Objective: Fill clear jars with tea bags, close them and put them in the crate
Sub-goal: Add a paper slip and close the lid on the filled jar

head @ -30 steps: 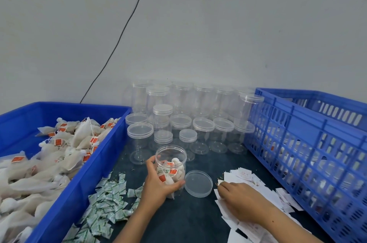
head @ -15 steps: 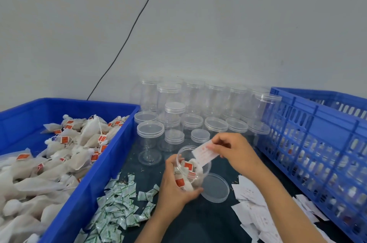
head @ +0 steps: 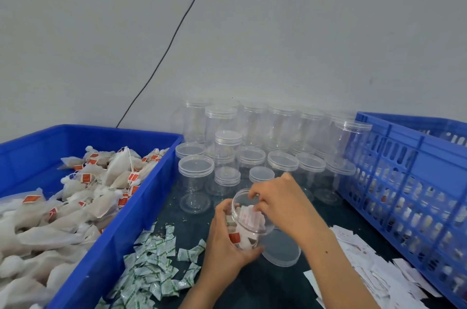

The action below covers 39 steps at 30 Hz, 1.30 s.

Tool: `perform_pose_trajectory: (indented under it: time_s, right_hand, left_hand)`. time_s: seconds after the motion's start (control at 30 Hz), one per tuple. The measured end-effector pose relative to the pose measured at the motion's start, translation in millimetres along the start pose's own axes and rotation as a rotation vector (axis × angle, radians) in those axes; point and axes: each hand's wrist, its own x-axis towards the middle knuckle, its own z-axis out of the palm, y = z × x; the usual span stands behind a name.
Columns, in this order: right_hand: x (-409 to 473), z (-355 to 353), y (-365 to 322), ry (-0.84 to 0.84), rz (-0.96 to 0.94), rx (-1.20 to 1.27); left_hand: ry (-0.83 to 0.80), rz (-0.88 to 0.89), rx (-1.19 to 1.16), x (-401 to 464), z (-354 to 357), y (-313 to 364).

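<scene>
Head view: left hand (head: 228,240) grips open jar (head: 249,217), tilted toward the right so its mouth is reachable, mid-desk near the front edge. Right hand (head: 280,198) pinches paper slip (head: 250,216) into it. Lid (head: 280,249) lies just beside, ready; crate (head: 414,182) at right edge.

Only two forearms and two hands of the person are visible, coming in from the lower edge of the view. Both arms are bare up to that edge — no sleeve or cuff shows on them. The left hand (head: 227,240) and the right hand (head: 280,201) carry no glove, ring, watch or bracelet. The fingernails look short and plain. A few small dark moles mark the right forearm — nothing else is on it.
</scene>
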Motion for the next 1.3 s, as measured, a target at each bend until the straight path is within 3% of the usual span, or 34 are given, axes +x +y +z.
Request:
perform_pose_trajectory:
  time_s: [0.1,0.2,0.3,0.47,0.53,0.63,0.77,0.9,0.97,1.03,1.17,1.3]
  right_hand:
    - [-7,-18,20,0.069,0.103,0.383]
    - [-12,-21,46,0.096,0.256,0.5]
    - [-16,-5,62,-0.153,0.421,0.397]
    - [-17,31,52,-0.665,0.439,0.308]
    - [-15,45,43,-0.774,0.416,0.168]
    - [-14,56,33,-0.803,0.393,0.073]
    - [-15,40,38,-0.644,0.39,0.2]
    - [-10,11,47,-0.065,0.361,0.529]
    - [-3,4,41,0.216,0.375,0.811]
    - [2,5,30,0.375,0.403,1.151]
    - [6,21,4,0.366,0.397,1.562]
    - [4,35,-8,0.246,0.332,1.604]
  left_hand:
    - [0.021,-0.006,0.007,0,-3,-1]
    - [0.059,0.003,0.008,1,-7,-1]
    - [0.109,0.023,0.022,3,-9,-3]
    - [0.189,0.034,0.048,7,-12,-10]
    - [0.232,0.049,0.067,7,-12,-11]
    - [0.253,0.035,0.045,7,-14,-10]
    - [0.251,0.0,0.065,7,-14,-6]
    - [0.242,-0.045,0.086,5,-14,-6]
    - [0.239,-0.07,0.077,5,-13,-5]
    - [0.237,-0.077,0.074,5,-9,-2]
    - [0.208,-0.072,0.053,4,-7,4]
    - [0.197,-0.077,0.032,4,-12,10]
